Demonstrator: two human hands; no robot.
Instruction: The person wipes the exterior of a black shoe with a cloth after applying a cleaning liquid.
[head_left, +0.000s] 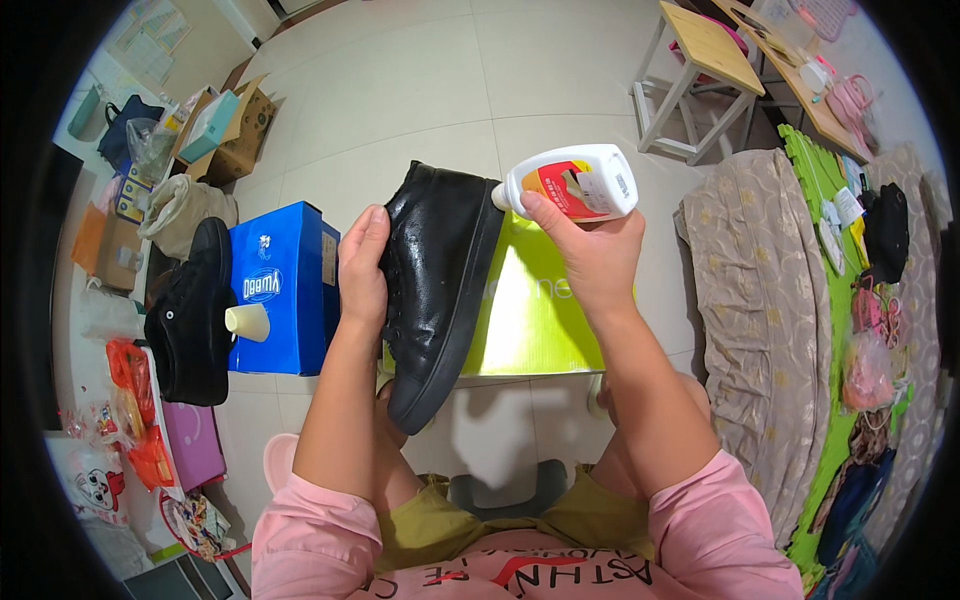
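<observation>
My left hand grips a black leather high-top shoe by its laced side. The shoe's toe points down towards me and its dark sole faces right; parts of the upper gleam. In my right hand is a white plastic bottle with a red and yellow label, tilted so its applicator end is at the shoe's heel edge. Whether the tip touches cannot be told. Below both hands lies a lime-green cardboard box. A second black shoe is left of a blue shoebox, where a pale paper cup sits.
Open cardboard carton and cloth bag stand at the left. A wooden stool is at the upper right. Patterned fabric covers a low seat or bed on the right. Pale floor tiles stretch ahead.
</observation>
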